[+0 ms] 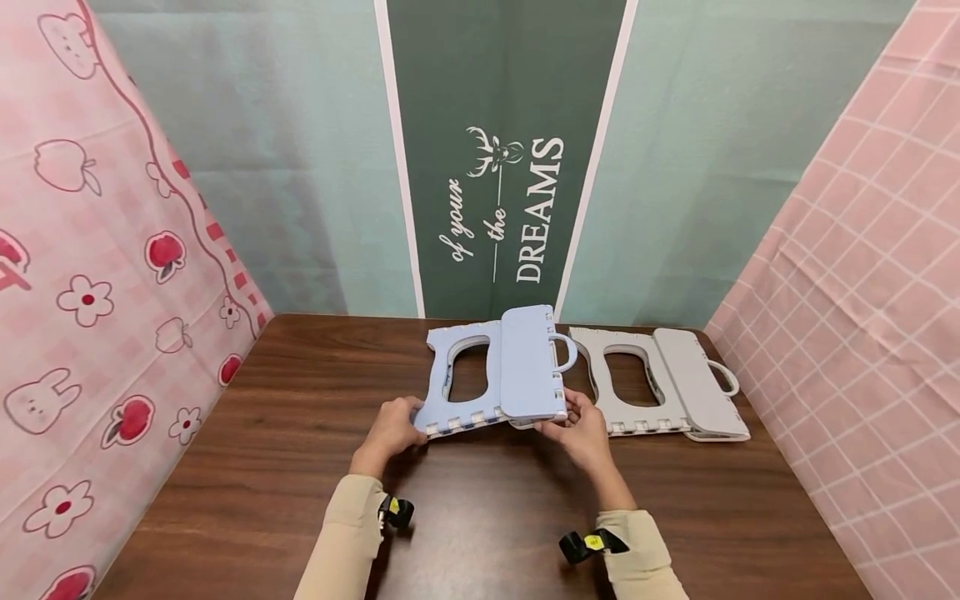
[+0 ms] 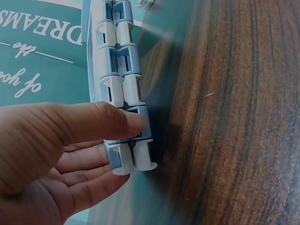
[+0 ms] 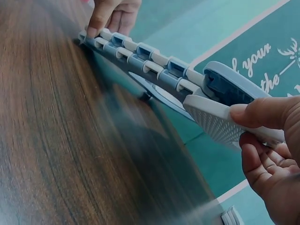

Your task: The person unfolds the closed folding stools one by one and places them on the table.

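A folded step stool (image 1: pixel 528 362), light blue with white parts and a loop handle, is held between both hands over the table. My left hand (image 1: pixel 393 427) grips its near left corner, thumb on the hinged edge (image 2: pixel 121 61) and fingers beneath in the left wrist view. At the near right corner my right hand (image 1: pixel 581 429) pinches the seat end. In the right wrist view its thumb lies on the white dimpled seat panel (image 3: pixel 218 122), and the stool is tilted with a gap below. A second folded step stool (image 1: pixel 701 383), off-white, lies flat beside it.
The brown wooden table (image 1: pixel 480 517) ends at a green printed curtain (image 1: pixel 502 167) at the back. Pink patterned cloth (image 1: pixel 112 333) hangs on the left, pink checked cloth (image 1: pixel 847 333) on the right. The off-white stool sits close to my right hand.
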The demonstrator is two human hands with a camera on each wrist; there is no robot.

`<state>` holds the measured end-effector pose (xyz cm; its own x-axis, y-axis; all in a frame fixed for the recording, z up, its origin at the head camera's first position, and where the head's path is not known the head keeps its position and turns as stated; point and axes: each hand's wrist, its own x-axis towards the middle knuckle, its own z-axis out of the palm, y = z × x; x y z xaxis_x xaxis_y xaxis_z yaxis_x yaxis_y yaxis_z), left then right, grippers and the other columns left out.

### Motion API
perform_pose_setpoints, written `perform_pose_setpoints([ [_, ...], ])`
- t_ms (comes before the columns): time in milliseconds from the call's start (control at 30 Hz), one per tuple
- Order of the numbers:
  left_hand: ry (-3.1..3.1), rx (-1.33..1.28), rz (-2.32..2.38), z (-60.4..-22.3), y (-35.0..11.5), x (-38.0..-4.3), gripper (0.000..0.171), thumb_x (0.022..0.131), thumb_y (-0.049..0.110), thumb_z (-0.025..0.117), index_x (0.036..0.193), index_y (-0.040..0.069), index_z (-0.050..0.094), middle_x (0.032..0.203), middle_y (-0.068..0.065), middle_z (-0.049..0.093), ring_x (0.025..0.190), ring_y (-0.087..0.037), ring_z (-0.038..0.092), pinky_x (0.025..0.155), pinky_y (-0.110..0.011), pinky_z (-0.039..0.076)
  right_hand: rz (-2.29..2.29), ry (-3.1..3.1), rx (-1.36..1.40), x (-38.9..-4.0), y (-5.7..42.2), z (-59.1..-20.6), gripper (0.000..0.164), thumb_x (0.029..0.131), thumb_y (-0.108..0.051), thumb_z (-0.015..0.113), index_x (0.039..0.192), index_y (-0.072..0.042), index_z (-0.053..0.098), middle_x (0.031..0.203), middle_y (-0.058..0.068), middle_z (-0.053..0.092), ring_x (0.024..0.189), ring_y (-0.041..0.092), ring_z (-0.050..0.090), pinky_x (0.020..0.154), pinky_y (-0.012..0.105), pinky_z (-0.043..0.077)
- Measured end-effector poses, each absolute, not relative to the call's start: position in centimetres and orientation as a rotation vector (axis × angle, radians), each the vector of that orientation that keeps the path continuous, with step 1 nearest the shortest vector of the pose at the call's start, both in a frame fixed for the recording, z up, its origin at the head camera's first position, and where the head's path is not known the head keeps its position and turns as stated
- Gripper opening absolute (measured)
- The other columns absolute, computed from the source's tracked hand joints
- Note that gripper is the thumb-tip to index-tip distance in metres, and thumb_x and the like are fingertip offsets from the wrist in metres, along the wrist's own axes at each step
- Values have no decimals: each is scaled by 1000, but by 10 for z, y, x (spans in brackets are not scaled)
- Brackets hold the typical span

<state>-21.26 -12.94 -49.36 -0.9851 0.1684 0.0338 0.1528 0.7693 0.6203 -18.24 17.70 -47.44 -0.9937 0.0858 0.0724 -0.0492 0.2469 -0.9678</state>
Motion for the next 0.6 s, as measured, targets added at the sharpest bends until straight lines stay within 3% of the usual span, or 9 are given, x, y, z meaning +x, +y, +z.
perform_pose_setpoints([
  [167,2909,234,1006,-491,-130,-211,54,58,2,82,108,-5,63,96,-14,65,90,-27,59,79,-39,47,1838,-2373,-25,-182,172,-472,67,66,8,78,124,12,45,108,24,57,95,25,57,78,27,48],
  [367,2899,224,1049,-490,-132,-208,54,56,0,81,107,-4,63,95,-14,65,88,-26,59,77,-38,47,1829,-2332,44,-180,167,-466,65,64,10,78,121,12,47,102,21,58,86,18,57,71,21,47],
  [600,2885,237,1091,-492,-135,-208,54,55,-3,77,107,-6,62,96,-15,66,90,-28,59,78,-38,47,1700,-2340,116,-181,165,-462,63,61,8,81,116,8,51,97,18,62,80,15,59,69,27,50],
])
